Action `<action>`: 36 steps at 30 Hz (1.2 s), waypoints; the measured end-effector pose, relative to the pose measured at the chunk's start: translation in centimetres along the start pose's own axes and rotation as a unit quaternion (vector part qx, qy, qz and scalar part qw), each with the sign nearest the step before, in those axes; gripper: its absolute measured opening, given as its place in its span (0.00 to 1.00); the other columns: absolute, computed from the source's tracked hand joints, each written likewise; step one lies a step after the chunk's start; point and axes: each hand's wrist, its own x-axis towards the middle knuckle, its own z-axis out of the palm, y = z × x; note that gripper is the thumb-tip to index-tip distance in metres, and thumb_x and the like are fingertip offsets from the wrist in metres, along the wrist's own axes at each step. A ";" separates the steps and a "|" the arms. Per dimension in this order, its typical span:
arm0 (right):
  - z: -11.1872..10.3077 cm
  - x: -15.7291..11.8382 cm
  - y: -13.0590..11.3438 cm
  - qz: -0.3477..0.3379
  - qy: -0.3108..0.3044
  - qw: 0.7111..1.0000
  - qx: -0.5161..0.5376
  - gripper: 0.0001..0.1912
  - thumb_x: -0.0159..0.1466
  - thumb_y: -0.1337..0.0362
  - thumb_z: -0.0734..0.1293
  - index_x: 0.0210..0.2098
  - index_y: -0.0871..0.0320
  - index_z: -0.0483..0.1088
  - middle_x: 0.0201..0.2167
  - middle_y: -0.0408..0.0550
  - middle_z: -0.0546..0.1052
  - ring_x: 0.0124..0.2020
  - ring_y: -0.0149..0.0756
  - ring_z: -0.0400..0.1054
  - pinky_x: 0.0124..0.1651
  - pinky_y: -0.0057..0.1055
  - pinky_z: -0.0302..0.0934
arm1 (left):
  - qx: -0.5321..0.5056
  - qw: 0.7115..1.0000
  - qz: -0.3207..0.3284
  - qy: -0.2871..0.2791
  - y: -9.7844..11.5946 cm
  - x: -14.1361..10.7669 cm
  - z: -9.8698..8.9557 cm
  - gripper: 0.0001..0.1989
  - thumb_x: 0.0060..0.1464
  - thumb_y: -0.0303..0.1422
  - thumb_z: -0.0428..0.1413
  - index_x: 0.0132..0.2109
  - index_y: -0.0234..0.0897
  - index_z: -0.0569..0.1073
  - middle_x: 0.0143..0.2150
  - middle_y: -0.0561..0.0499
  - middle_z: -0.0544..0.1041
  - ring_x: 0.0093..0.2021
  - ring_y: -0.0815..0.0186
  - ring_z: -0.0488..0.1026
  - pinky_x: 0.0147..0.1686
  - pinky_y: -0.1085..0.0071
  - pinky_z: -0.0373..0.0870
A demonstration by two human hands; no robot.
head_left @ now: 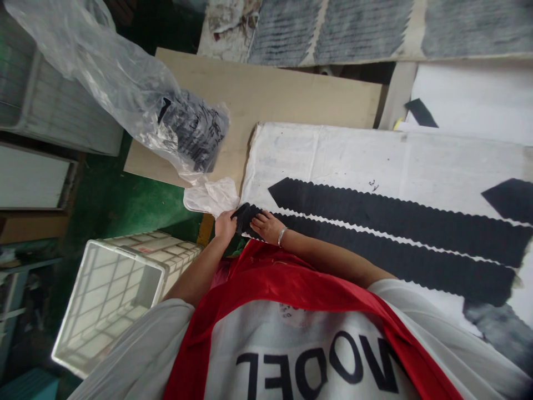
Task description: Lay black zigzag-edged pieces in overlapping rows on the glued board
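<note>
A long row of overlapping black pieces with a scalloped edge [353,247] lies along the near side of the white covered board [325,153]. At its left end my left hand [225,226] grips a bunch of the black pieces just past the board's corner. My right hand [267,226], with a bracelet at the wrist, rests on the same row, fingers bent over the black pieces; their tips are partly spread. A second black row [375,208] runs parallel behind, with a pointed left end. Another dark pointed piece [510,199] lies at the far right.
Clear plastic holding dark pieces [195,130] lies on a tan board [266,91]. A white crate [162,272] stands on the green floor at the left. More grey rows [362,28] lie at the back. Grey pieces [499,328] sit at the lower right.
</note>
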 end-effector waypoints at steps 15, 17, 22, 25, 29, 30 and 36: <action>-0.3 0.8 -0.2 0.006 -0.015 1.000 -0.004 0.19 0.66 0.67 0.56 0.54 0.63 0.66 0.51 0.59 0.69 0.50 0.45 0.60 0.58 0.50 0.45 | 0.018 0.999 0.027 0.017 -0.6 0.2 0.2 0.17 0.54 0.27 0.50 0.50 0.35 0.74 0.43 0.43 0.76 0.47 0.60 0.71 0.50 0.67 0.65; -0.3 0.8 -0.2 0.006 -0.011 1.000 0.001 0.20 0.66 0.67 0.55 0.55 0.63 0.65 0.52 0.60 0.69 0.50 0.46 0.60 0.58 0.50 0.44 | 0.016 0.999 0.027 0.015 -0.7 0.2 0.1 0.17 0.54 0.27 0.50 0.51 0.35 0.74 0.43 0.43 0.76 0.46 0.60 0.71 0.49 0.67 0.65; 0.0 0.8 -0.1 0.008 -0.011 1.000 0.004 0.20 0.66 0.67 0.56 0.55 0.63 0.65 0.52 0.59 0.68 0.51 0.46 0.59 0.59 0.50 0.43 | 0.003 1.000 0.027 0.014 -0.7 0.2 -0.1 0.17 0.54 0.27 0.50 0.50 0.34 0.75 0.43 0.42 0.77 0.46 0.59 0.72 0.50 0.67 0.65; 0.0 0.8 -0.1 0.006 -0.011 1.000 -0.006 0.20 0.66 0.67 0.55 0.55 0.63 0.65 0.52 0.59 0.69 0.50 0.46 0.59 0.59 0.50 0.43 | -0.004 1.000 0.026 0.013 -0.9 0.4 -0.1 0.16 0.54 0.26 0.51 0.49 0.33 0.75 0.44 0.42 0.77 0.47 0.59 0.71 0.51 0.67 0.64; -0.2 1.0 -0.2 0.005 -0.013 1.000 -0.015 0.19 0.67 0.67 0.54 0.54 0.62 0.66 0.51 0.58 0.69 0.49 0.45 0.60 0.59 0.50 0.43 | -0.026 0.999 0.025 0.016 -1.3 0.5 0.1 0.16 0.53 0.26 0.52 0.48 0.32 0.76 0.45 0.43 0.77 0.48 0.59 0.72 0.52 0.67 0.64; -0.2 1.1 -0.2 0.005 -0.013 1.000 -0.019 0.19 0.67 0.67 0.54 0.54 0.62 0.66 0.50 0.57 0.69 0.49 0.45 0.60 0.59 0.50 0.43 | -0.032 0.999 0.026 0.016 -1.4 0.6 0.1 0.16 0.53 0.26 0.52 0.48 0.32 0.76 0.45 0.42 0.77 0.48 0.59 0.72 0.52 0.67 0.64; -0.2 1.0 -0.2 0.006 -0.011 1.000 -0.021 0.19 0.66 0.66 0.55 0.53 0.62 0.67 0.51 0.57 0.70 0.48 0.46 0.60 0.59 0.50 0.43 | -0.063 0.997 0.031 0.010 -1.8 0.5 -0.1 0.16 0.53 0.26 0.51 0.48 0.34 0.75 0.46 0.43 0.77 0.48 0.59 0.72 0.53 0.66 0.64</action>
